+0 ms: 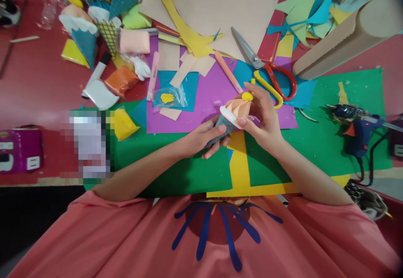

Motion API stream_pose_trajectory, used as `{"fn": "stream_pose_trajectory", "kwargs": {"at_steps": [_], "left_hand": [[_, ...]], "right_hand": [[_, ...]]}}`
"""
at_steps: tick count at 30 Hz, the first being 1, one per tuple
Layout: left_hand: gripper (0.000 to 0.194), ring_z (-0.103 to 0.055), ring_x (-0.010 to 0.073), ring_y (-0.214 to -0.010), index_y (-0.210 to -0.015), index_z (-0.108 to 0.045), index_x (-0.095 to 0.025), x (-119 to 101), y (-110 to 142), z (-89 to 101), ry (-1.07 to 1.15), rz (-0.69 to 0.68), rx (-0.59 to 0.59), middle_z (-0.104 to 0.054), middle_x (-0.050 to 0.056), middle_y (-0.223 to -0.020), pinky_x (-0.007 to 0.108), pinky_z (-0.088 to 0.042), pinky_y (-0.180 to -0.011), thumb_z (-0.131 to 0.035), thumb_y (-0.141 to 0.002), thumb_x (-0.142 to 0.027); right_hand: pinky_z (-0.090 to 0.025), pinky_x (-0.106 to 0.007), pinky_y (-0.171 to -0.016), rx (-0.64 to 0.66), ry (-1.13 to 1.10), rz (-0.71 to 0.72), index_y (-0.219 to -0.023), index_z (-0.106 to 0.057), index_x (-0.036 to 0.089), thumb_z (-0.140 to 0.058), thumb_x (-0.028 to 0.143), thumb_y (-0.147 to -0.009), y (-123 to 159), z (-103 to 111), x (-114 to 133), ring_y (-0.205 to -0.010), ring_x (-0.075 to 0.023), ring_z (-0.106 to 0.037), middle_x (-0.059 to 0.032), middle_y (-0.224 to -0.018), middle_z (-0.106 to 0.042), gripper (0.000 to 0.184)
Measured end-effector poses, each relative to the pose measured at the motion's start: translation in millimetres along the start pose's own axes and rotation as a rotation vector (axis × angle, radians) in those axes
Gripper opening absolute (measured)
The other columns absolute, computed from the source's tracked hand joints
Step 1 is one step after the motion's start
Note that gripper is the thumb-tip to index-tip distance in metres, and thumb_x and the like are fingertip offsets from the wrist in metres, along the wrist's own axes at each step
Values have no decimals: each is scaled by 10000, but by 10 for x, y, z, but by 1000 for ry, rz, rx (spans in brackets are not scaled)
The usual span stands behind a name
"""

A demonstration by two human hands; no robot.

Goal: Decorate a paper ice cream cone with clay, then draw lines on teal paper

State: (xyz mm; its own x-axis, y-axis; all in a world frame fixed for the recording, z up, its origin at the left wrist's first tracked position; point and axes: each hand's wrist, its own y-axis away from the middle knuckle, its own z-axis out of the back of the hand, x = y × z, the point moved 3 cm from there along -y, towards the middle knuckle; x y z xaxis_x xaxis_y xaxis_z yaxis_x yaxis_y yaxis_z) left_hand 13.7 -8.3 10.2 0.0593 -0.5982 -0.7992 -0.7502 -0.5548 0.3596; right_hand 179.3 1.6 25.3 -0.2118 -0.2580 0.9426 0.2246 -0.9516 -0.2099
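A craft ice cream cone (236, 111) is held at a tilt between my hands, over the green and purple sheets. Its teal patterned cone sits in my left hand (208, 135), the thumb lying along the side. A white rim, a peach swirl and a yellow ball form its top. My right hand (262, 116) closes round that top, with the thumb at the white rim and the fingers behind the yellow ball. Part of the cone is hidden by my left fingers. Beyond my hands lies a peach-coloured marker (228, 71).
Scissors (256, 60) lie just beyond my right hand. A glue gun (359, 127) with a cable rests at the right, near a paper roll (333, 43). Several finished cones (82, 39) and clay packets (121, 81) are at the left. Paper scraps (311, 9) lie at the back.
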Motion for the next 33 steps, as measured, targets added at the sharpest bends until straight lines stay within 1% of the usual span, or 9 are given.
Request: {"fn": "stream_pose_trajectory", "kwargs": {"at_steps": [4,7,10,15,17,21,25,29,33], "left_hand": [[599,-414,7,-278,-1086,-429,-179,3,-5,-5,17,11,4,-572,-71,-726,123,-290,-251,-592,-816,-688],[591,-414,7,-278,-1079,-423,-184,-1,-7,-8,23,10,7,-571,-73,-724,123,-290,-251,-595,-817,-686],[598,-408,7,-276,-1096,-423,-184,-3,-5,-6,18,3,1,-570,-73,-724,129,-287,-250,-593,-818,-685],[587,-383,-8,-278,-1018,-458,-163,15,2,8,12,10,-16,-565,-66,-723,130,-264,-258,-600,-808,-693],[574,-369,-14,-279,-990,-459,-165,20,4,15,26,7,-24,-558,-72,-714,126,-264,-265,-609,-805,-688],[555,-344,-18,-280,-978,-451,-178,13,4,15,54,-2,-39,-541,-87,-699,119,-252,-272,-636,-798,-669],[562,-338,-19,-282,-968,-452,-175,-6,3,4,58,5,-45,-532,-87,-692,122,-252,-277,-645,-788,-672],[548,-336,-18,-283,-968,-444,-180,-12,-3,10,49,-1,-50,-529,-87,-696,128,-252,-274,-640,-798,-663],[532,-338,-18,-288,-980,-436,-186,-3,-11,27,21,-25,-54,-522,-88,-704,130,-249,-273,-626,-816,-655]], "right_hand": [[-621,-315,-757,-24,11,47,-1376,-471,424,-685,528,-823,0,5,17,-938,-188,-699,-27,-1306,-564,602],[-615,-310,-744,-38,9,56,-1370,-480,408,-697,533,-810,8,7,9,-935,-188,-703,-32,-1298,-583,613],[-613,-307,-735,-42,-39,66,-1349,-483,434,-705,532,-805,12,9,2,-942,-187,-712,-14,-1308,-595,595],[-619,-378,-842,-118,-97,15,-1237,-579,384,-504,529,-939,-4,42,-4,-1114,-227,-676,-18,-1268,-648,339],[-613,-381,-885,-160,-97,-1,-1180,-611,368,-499,485,-954,-13,60,-1,-1149,-220,-665,-12,-1219,-680,278],[-610,-371,-908,-222,-86,-4,-1110,-644,370,-546,434,-946,-26,84,13,-1113,-209,-686,4,-1124,-715,201],[-610,-376,-918,-258,-60,-21,-1071,-655,366,-597,440,-918,-33,94,1,-1059,-203,-706,7,-1087,-720,179],[-611,-381,-907,-285,-45,34,-1053,-670,326,-649,377,-896,-38,110,-23,-991,-188,-718,7,-1041,-727,166],[-618,-379,-876,-278,-23,52,-1090,-671,311,-630,430,-900,-54,133,-32,-1001,-191,-714,4,-1072,-732,228]]}}
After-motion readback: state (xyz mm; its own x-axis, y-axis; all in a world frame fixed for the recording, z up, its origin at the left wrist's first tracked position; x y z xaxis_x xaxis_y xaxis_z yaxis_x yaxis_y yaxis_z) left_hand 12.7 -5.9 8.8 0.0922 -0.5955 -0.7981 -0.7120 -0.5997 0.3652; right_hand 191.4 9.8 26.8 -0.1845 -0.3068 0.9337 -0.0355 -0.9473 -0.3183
